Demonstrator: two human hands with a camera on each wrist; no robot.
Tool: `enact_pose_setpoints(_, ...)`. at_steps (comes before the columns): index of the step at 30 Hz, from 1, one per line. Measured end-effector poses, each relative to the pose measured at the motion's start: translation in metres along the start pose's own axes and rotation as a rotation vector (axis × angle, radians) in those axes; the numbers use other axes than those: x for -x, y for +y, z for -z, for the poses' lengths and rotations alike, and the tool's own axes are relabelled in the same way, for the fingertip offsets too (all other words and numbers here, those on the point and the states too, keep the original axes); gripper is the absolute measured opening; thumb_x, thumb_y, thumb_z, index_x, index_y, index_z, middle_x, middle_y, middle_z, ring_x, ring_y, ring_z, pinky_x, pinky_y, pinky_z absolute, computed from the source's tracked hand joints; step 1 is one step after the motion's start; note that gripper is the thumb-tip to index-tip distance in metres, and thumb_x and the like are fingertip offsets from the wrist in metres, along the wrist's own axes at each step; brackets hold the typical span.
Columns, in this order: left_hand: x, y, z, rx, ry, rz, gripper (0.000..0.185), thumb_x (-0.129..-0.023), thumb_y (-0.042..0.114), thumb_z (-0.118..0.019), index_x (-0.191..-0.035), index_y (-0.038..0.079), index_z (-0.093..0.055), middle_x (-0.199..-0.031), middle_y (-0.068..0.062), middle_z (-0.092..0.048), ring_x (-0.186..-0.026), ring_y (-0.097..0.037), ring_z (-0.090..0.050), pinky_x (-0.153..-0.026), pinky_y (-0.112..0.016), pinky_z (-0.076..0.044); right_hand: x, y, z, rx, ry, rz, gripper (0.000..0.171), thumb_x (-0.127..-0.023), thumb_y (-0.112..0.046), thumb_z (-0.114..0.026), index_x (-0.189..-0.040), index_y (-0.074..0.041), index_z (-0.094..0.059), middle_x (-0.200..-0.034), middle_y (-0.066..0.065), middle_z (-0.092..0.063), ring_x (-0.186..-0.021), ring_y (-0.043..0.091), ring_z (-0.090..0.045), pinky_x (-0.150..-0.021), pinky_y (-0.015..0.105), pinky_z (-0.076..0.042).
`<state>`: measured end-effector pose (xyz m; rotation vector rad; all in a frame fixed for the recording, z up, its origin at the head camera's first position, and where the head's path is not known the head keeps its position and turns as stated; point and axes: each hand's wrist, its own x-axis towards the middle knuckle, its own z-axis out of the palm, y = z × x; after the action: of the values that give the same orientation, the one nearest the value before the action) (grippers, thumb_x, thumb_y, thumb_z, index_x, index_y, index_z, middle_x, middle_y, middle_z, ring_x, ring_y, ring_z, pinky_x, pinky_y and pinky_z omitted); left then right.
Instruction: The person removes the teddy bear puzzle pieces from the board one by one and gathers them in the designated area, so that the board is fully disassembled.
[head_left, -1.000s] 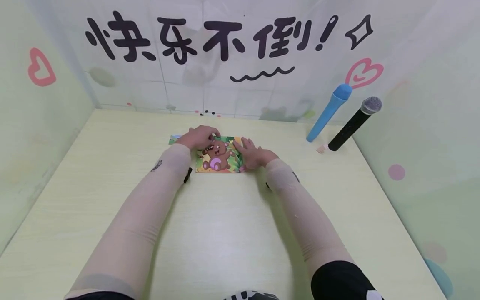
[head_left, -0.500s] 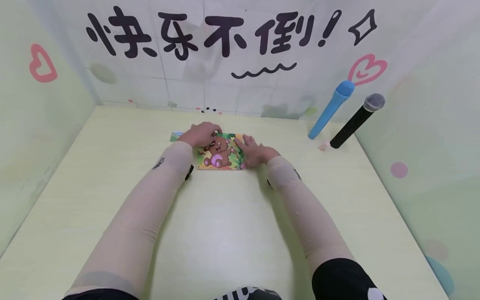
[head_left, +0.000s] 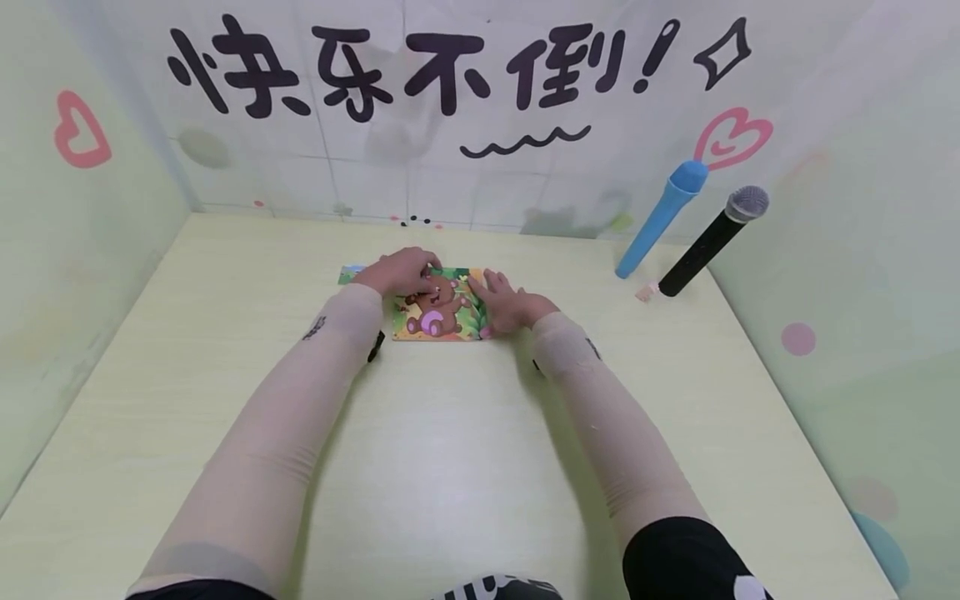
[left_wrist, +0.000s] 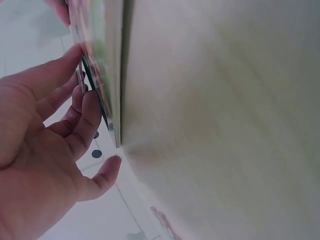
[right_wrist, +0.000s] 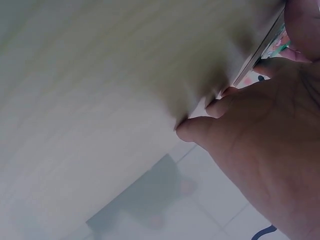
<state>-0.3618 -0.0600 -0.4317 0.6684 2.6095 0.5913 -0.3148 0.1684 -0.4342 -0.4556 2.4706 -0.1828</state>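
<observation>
A colourful puzzle board with a brown bear (head_left: 438,312) lies flat on the pale wooden table (head_left: 450,467), towards the far middle. My left hand (head_left: 401,271) rests on its upper left part. In the left wrist view its fingers (left_wrist: 87,107) are loosely bent, their tips touch the board's edge (left_wrist: 102,65), and the thumb stands apart. My right hand (head_left: 502,304) lies on the board's right edge with straight fingers. The right wrist view shows its fingertips (right_wrist: 220,105) against the board (right_wrist: 272,42). A small colourful bit (head_left: 348,273) shows to the left of my left hand.
A blue microphone (head_left: 660,218) and a black microphone (head_left: 712,242) lean against the back right wall, with a small pale thing (head_left: 643,293) at their feet. Walls close the table on the left, back and right. Bare tabletop spreads between the board and me.
</observation>
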Motion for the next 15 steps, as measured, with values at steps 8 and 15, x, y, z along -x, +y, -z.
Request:
enact_pose_setpoints(8,-0.0037,0.0011,0.0040,-0.076,0.031,-0.013,0.033,-0.095,0.018,-0.068,-0.125,0.005,-0.069,-0.103,-0.008,-0.069,-0.092,-0.026,-0.059,-0.114,-0.070,-0.021,0.0005,-0.0016,0.0010,-0.006,0.000,0.003,0.099,-0.098,-0.032,-0.066,-0.163,-0.022,0.007,-0.168,0.013,0.019,-0.153,0.032,0.018,-0.121,0.060,-0.002)
enact_pose_setpoints(15,-0.0031,-0.0026,0.0028,-0.047,0.039,-0.043,0.034,-0.093,0.015,-0.068,-0.124,0.002,-0.068,-0.105,-0.010,-0.067,-0.090,-0.025,-0.056,-0.098,-0.050,-0.044,0.0013,-0.0030,0.0000,-0.005,0.004,0.002,0.098,-0.098,-0.031,-0.066,-0.164,-0.022,0.007,-0.168,0.012,0.019,-0.153,0.031,0.018,-0.121,0.060,-0.002)
